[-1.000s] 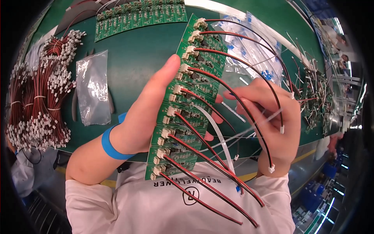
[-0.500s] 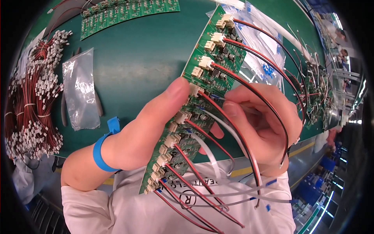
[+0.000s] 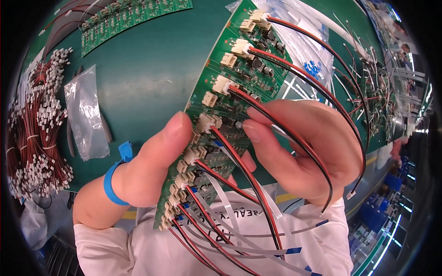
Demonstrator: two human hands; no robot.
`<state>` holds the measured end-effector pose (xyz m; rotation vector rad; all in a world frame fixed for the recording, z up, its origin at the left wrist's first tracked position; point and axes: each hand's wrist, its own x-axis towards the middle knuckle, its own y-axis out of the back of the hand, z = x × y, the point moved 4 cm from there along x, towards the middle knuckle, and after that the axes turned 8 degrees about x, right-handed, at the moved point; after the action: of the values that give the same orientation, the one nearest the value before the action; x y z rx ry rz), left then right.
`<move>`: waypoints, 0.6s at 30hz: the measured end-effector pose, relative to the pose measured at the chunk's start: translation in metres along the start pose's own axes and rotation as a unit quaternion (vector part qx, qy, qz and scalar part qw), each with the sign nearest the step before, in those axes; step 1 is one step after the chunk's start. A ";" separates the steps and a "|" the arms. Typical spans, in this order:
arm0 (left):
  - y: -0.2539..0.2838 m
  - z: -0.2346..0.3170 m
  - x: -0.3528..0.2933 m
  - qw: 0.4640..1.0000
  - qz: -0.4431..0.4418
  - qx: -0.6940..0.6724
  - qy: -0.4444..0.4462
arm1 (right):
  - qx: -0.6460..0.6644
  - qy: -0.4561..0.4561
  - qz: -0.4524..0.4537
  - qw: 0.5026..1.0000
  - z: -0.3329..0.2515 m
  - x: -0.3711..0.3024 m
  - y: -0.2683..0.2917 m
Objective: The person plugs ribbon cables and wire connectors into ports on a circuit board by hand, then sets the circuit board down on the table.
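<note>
My left hand (image 3: 149, 168), a blue band round its wrist, grips a long green circuit board (image 3: 195, 103) by its left edge. The thumb lies at the edge and fingertips show past the far edge. The board is tilted, with a row of cream connectors along it. Red-and-black wire leads (image 3: 299, 69) are plugged into several of these and hang toward me. Several flat ribbon cables (image 3: 223, 193) with blue ends hang from the lower half. My right hand (image 3: 304, 147) is pinched at the board's middle; a pale flat ribbon cable shows between its fingers, its tip hidden.
Bundled red-and-black leads with white plugs (image 3: 39, 124) lie at the left, beside a clear plastic bag (image 3: 87, 112) over a grey-handled tool. Another green board (image 3: 133, 20) lies at the back. Bagged ribbon cables (image 3: 308, 37) and wired boards (image 3: 373, 87) are at the right.
The board has shifted left and slightly toward me in my left hand. My right hand has moved a little left with it, fingers still pinched, and the hanging leads have swung.
</note>
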<state>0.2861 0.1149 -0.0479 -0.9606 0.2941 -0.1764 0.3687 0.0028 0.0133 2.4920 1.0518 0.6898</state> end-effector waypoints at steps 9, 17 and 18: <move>0.005 0.002 -0.004 0.995 0.006 0.100 0.017 | -0.015 0.119 0.021 0.993 0.004 0.000 -0.004; 0.007 0.000 -0.009 0.981 0.005 0.190 0.031 | -0.040 0.191 0.034 0.980 0.012 -0.006 -0.006; 0.010 0.002 -0.010 0.979 0.005 0.202 0.033 | -0.050 0.193 0.022 0.980 0.010 -0.005 -0.007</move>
<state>0.2778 0.1242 -0.0533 -0.5515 0.3090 -0.2484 0.3675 0.0022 0.0002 2.3541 1.0584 1.2449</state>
